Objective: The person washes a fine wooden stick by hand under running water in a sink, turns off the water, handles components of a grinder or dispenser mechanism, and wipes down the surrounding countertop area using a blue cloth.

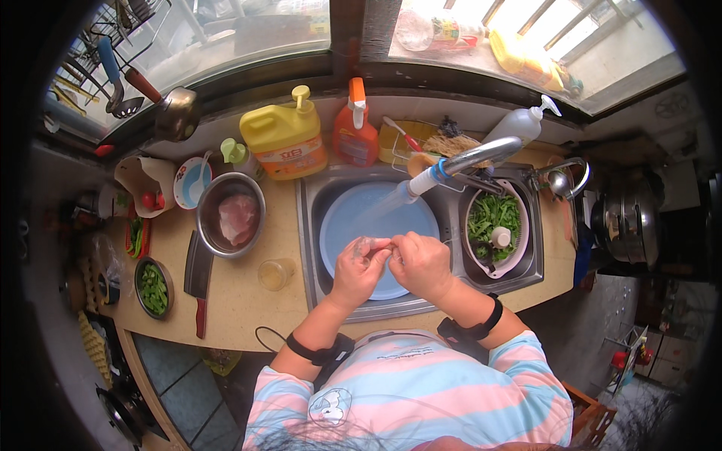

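Note:
My left hand and my right hand meet above a light blue plastic basin in the left sink bowl. Their fingertips pinch something small and brownish between them, too small to name. Just beyond the hands, the faucet has a white and blue spout extension pointing down at the basin, and water seems to run from it. In the right sink bowl, a white colander holds cut green leafy vegetables.
Left on the counter are a steel bowl with raw meat, a cleaver, a small jar and a bowl of cut green vegetables. Behind the sink stand a yellow detergent jug and an orange spray bottle.

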`<state>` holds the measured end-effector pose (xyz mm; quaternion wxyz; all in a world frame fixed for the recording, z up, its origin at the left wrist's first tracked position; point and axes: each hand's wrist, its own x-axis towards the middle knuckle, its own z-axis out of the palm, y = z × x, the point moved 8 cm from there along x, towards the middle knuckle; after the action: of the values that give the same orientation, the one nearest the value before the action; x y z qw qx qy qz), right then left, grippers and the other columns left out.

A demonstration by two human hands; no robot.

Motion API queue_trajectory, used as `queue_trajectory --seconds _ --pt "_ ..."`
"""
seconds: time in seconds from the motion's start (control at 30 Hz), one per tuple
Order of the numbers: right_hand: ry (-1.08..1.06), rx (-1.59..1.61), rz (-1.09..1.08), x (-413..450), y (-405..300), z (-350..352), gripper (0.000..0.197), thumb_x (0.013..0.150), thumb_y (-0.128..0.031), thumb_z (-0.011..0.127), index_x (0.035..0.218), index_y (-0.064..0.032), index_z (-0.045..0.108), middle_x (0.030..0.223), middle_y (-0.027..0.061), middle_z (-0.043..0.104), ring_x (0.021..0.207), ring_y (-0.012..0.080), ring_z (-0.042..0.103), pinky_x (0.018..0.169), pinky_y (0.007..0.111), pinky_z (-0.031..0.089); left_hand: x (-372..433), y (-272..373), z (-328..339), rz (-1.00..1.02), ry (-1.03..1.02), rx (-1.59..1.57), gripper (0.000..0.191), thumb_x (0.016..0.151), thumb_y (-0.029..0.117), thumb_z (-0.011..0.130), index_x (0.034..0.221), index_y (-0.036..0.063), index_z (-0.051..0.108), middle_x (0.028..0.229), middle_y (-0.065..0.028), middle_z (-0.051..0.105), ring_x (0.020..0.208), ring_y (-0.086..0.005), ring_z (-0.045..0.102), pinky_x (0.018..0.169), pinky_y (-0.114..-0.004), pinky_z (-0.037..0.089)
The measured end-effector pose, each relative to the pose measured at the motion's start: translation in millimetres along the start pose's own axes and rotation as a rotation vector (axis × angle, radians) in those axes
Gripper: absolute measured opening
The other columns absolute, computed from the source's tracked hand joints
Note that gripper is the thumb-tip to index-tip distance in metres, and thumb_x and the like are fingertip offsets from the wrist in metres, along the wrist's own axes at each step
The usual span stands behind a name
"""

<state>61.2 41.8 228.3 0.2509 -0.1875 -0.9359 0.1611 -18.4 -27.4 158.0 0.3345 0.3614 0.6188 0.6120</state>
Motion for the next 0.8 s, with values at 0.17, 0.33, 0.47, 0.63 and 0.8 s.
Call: queue_trajectory --seconds 0.17,0.33,0.47,0.63,0.8 --pt "-0.016 0.01 -0.006 -2 1 5 0.013 0.064 -0.006 0.058 0.077 -0.0059 0.056 0.061 0.0055 0.052 0.052 0.0219 0.054 0.047 0.032 0.043 -1 -2 1 -0.065 0.01 -0.066 0.012 0.083 0.003 0.056 0.094 -0.0028 0.058 0.087 -0.005 0.059 0.08 -0.0104 0.056 0.073 -0.022 0.044" --pt "-0.038 0.068 0.043 -4 6 9 0.012 0.066 -0.005 0.057 0.079 -0.0053 0.056 0.064 0.007 0.055 0.055 0.0241 0.057 0.049 0.034 0.045 2 0 2 -0.129 -0.026 -0.139 0.012 0.085 0.005 0.054 0.094 -0.002 0.056 0.087 -0.0043 0.059 0.081 -0.0101 0.056 0.074 -0.023 0.044" --pt "-0.09 0.179 0.051 -7 14 16 0.011 0.07 -0.003 0.055 0.081 -0.005 0.056 0.066 0.0083 0.057 0.058 0.0263 0.058 0.051 0.035 0.046 4 -6 3 -0.2 -0.067 -0.254 0.012 0.086 0.006 0.053 0.094 -0.0012 0.055 0.088 -0.0043 0.059 0.08 -0.0103 0.056 0.075 -0.023 0.045" --pt "-0.141 0.246 0.04 -8 19 19 0.008 0.073 -0.006 0.056 0.08 -0.0067 0.057 0.068 0.0075 0.058 0.059 0.0258 0.058 0.052 0.035 0.046 4 -24 3 -0.288 -0.106 -0.324 0.013 0.086 0.009 0.054 0.095 -0.0006 0.055 0.089 -0.0054 0.059 0.08 -0.0104 0.057 0.074 -0.023 0.045" --pt "-0.151 0.191 -0.013 -4 22 14 0.006 0.073 -0.012 0.061 0.078 -0.01 0.059 0.066 0.0049 0.056 0.058 0.024 0.057 0.051 0.034 0.045 7 -19 2 -0.302 -0.113 -0.281 0.017 0.085 0.011 0.056 0.098 -0.0002 0.055 0.087 -0.0053 0.06 0.079 -0.0104 0.058 0.073 -0.023 0.045"
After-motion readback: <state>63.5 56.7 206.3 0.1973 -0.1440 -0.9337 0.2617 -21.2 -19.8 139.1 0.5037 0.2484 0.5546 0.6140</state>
